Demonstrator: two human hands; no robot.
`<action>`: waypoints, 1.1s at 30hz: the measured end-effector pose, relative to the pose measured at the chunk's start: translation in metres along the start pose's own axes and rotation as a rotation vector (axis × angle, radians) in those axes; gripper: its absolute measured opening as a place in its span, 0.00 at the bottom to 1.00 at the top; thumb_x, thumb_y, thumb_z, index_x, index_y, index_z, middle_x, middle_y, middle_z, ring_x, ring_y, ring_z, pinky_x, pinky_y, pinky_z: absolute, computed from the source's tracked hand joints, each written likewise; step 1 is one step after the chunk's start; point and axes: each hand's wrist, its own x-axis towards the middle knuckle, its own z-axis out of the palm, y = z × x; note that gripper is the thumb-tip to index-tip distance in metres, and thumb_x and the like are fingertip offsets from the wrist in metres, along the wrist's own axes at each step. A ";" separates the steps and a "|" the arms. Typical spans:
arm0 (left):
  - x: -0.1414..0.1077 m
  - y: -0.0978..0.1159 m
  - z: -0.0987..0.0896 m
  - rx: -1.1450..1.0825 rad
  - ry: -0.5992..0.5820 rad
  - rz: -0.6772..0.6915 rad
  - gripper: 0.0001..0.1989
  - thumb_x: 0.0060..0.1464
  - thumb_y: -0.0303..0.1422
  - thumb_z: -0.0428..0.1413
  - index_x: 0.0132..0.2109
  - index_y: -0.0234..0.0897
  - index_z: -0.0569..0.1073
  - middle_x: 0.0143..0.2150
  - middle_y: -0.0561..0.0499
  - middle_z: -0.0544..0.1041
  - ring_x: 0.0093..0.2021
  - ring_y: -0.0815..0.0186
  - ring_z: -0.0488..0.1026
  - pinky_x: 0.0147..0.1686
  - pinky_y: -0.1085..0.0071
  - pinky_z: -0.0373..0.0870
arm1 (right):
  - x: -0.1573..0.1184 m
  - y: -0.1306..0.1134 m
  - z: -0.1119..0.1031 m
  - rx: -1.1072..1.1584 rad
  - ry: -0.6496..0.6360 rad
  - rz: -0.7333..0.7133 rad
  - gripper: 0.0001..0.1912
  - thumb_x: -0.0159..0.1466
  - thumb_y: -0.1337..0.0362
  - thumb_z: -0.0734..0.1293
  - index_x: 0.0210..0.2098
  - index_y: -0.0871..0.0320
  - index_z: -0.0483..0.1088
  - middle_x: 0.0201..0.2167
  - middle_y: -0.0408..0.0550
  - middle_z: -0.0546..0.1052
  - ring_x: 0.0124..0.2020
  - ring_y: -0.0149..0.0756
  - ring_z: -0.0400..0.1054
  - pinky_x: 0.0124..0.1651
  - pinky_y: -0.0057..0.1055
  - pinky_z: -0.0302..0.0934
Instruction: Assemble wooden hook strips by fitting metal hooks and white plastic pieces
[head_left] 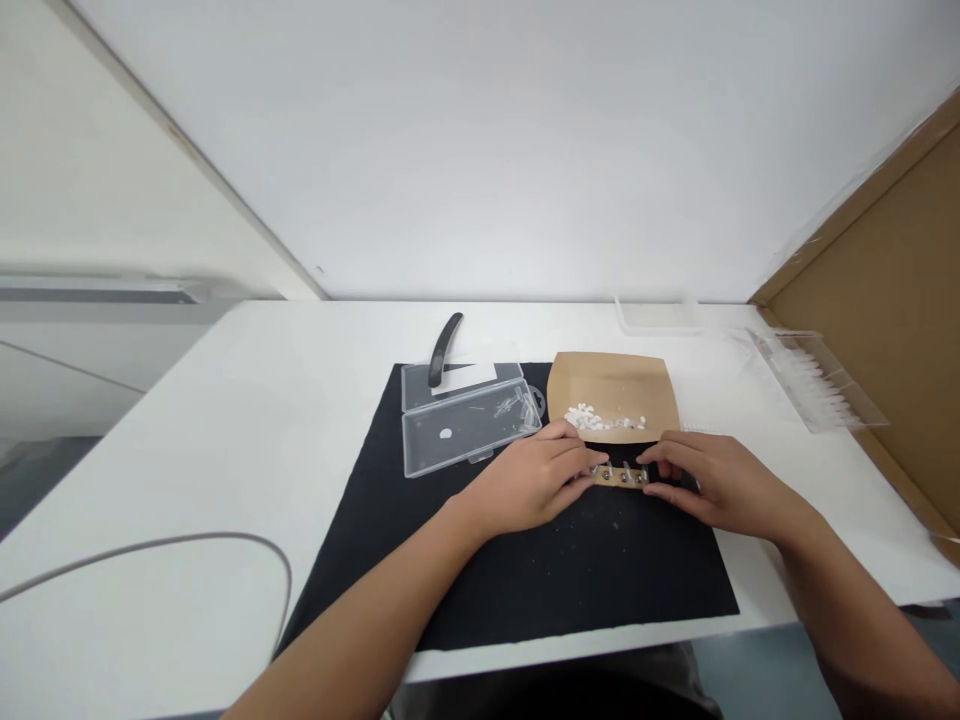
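A narrow tan strip (616, 476) with several small metal and clear pieces along it lies on the black mat (570, 590). My left hand (536, 478) is closed round the strip's left end. At the other end is my right hand (712, 482), its thumb and fingers curved and apart beside the last clear piece; whether they touch it is too small to tell. Just behind the strip stands a brown paper tray (619, 385) holding small white pieces (583, 417). An open clear plastic case (442, 445) with clear slivers inside sits left of the tray.
A black curved tool (444, 350) and a white card (472, 377) lie on the case's lid. At the right are clear nail-like tips (817, 385) on a sheet, beside a brown board (892, 270). A clear container (658, 316) stands at the back; a cable (187, 538) crosses the left.
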 end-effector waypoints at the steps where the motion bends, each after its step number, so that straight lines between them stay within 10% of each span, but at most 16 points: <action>1: 0.000 0.000 0.000 0.005 -0.002 0.000 0.12 0.72 0.31 0.53 0.57 0.33 0.76 0.46 0.41 0.82 0.51 0.55 0.74 0.49 0.60 0.78 | 0.000 0.000 0.000 0.002 0.004 -0.002 0.13 0.74 0.56 0.67 0.55 0.50 0.72 0.39 0.47 0.79 0.37 0.38 0.74 0.39 0.33 0.67; 33: 0.001 0.003 -0.005 0.097 0.082 -0.001 0.08 0.70 0.34 0.57 0.50 0.35 0.75 0.46 0.43 0.82 0.50 0.55 0.75 0.47 0.61 0.79 | -0.001 -0.003 -0.002 0.006 -0.009 0.008 0.12 0.74 0.57 0.67 0.56 0.50 0.72 0.40 0.47 0.79 0.37 0.38 0.75 0.40 0.33 0.67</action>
